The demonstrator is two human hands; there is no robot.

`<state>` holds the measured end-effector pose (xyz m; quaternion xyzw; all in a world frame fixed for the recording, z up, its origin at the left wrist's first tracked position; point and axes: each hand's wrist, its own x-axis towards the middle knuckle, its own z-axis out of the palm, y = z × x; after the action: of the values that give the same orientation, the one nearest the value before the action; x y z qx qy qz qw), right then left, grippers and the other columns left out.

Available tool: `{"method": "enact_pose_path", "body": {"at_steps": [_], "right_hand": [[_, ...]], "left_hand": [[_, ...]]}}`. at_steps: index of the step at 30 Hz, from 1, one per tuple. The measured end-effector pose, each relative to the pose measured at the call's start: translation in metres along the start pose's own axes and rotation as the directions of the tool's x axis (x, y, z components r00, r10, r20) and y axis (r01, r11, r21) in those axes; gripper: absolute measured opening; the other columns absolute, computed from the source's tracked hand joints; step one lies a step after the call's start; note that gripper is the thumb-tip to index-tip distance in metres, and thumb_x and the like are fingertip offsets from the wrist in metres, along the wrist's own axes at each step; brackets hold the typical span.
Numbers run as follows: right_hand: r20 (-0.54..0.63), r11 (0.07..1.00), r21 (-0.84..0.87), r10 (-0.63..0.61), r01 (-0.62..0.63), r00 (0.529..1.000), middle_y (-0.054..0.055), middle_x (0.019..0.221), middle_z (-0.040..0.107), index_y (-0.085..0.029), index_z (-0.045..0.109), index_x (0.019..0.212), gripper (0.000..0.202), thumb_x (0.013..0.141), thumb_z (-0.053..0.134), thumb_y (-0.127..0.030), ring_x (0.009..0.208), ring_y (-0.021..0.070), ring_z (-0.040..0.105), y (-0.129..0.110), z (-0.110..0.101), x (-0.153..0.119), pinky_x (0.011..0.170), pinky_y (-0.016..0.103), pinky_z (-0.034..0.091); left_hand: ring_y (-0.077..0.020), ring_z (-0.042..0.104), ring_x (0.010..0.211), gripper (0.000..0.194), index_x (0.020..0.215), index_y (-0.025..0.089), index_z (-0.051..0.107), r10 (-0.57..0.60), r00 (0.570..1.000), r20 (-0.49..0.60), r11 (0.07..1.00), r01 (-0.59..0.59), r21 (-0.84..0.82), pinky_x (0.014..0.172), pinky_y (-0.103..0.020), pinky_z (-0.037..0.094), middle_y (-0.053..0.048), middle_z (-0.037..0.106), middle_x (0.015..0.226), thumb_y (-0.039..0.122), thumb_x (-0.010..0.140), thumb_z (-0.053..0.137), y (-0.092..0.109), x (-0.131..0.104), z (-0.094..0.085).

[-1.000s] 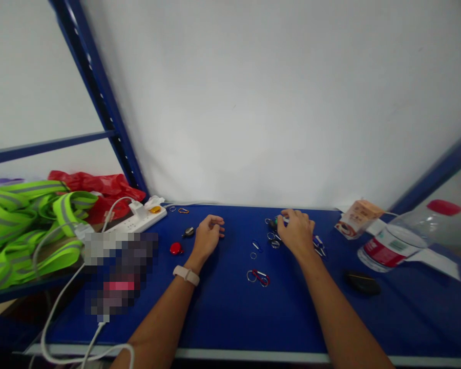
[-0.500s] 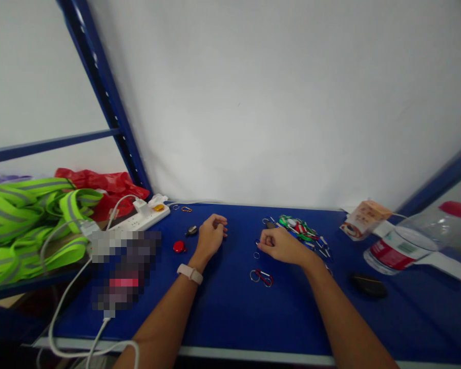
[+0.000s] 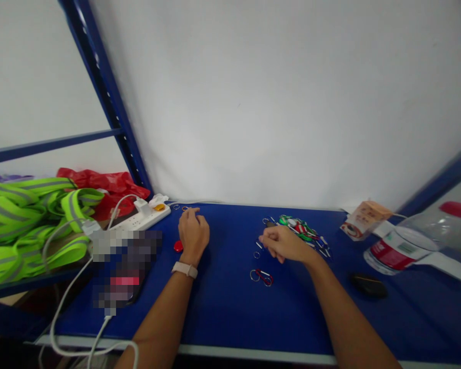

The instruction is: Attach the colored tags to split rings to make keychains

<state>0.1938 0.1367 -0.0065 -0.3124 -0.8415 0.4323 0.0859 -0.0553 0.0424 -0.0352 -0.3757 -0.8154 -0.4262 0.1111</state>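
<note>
Left hand: palm down, above the bench, just beside a red disc and near an orange clip; grip hidden, contents cannot be told. Right hand: fingers curled, grip narrow; small clip at the fingertips, whether held cannot be told. Small ring: on the bench, just beside that clip. Red clip with metal rings: nearer the front edge. Heap of coloured clips: beyond the right hand. Bottle, red cap: far right.
</note>
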Motion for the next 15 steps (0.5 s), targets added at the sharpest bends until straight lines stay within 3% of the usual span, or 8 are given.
{"method": "enact_pose_path", "body": {"at_steps": [4,8,9,11,15], "right_hand": [[0.266,0.974,0.202,0.045,-0.102,0.963,0.0,0.053,0.061,-0.016,0.051,0.07,0.046,0.083,0.055,-0.06,0.038,0.0116,0.058,-0.003,-0.001,-0.005,0.037,0.019,0.044],[0.571,0.934,0.255,0.064,-0.251,0.819,0.007,0.063,0.068,-0.013,0.055,0.072,0.052,0.075,0.064,-0.064,0.049,0.0163,0.066,-0.005,0.002,-0.009,0.042,0.023,0.051],[0.595,0.925,0.278,0.046,-0.259,0.803,0.008,0.067,0.07,-0.012,0.057,0.073,0.051,0.074,0.067,-0.063,0.053,0.0173,0.068,-0.006,0.004,-0.009,0.045,0.024,0.053],[0.57,0.906,0.362,-0.029,-0.22,0.821,0.01,0.076,0.072,-0.011,0.06,0.08,0.049,0.072,0.072,-0.058,0.064,0.0186,0.071,-0.009,0.009,-0.008,0.055,0.028,0.057],[0.447,0.879,0.476,-0.227,-0.015,0.865,0.013,0.091,0.073,-0.01,0.065,0.088,0.044,0.076,0.072,-0.052,0.085,0.0192,0.071,-0.017,0.016,-0.003,0.078,0.032,0.056]], "left_hand": [[-0.0359,0.045,0.13,0.042,0.124,0.007,0.059,-0.038,0.995,0.095,0.981,0.018,0.196,0.108,-0.053,0.033,-0.023,0.052,0.134,0.022,0.089,0.041,-0.004,-0.006,0.003],[-0.0397,0.039,0.135,0.046,0.129,0.004,0.055,0.03,0.958,0.286,0.963,-0.104,0.247,0.11,-0.056,0.03,-0.027,0.048,0.139,0.026,0.091,0.04,-0.006,-0.015,0.013],[-0.0388,0.038,0.136,0.047,0.129,0.003,0.055,0.066,0.942,0.328,0.964,-0.145,0.222,0.111,-0.055,0.029,-0.027,0.047,0.139,0.026,0.092,0.039,-0.006,-0.016,0.015],[-0.0344,0.037,0.138,0.046,0.13,0.004,0.054,0.135,0.908,0.397,0.971,-0.2,0.127,0.113,-0.052,0.028,-0.025,0.048,0.14,0.026,0.094,0.037,-0.004,-0.017,0.017],[-0.0256,0.04,0.138,0.046,0.133,0.009,0.052,0.237,0.856,0.459,0.971,-0.222,-0.087,0.115,-0.045,0.03,-0.019,0.048,0.142,0.028,0.096,0.035,0.002,-0.016,0.017]]}}
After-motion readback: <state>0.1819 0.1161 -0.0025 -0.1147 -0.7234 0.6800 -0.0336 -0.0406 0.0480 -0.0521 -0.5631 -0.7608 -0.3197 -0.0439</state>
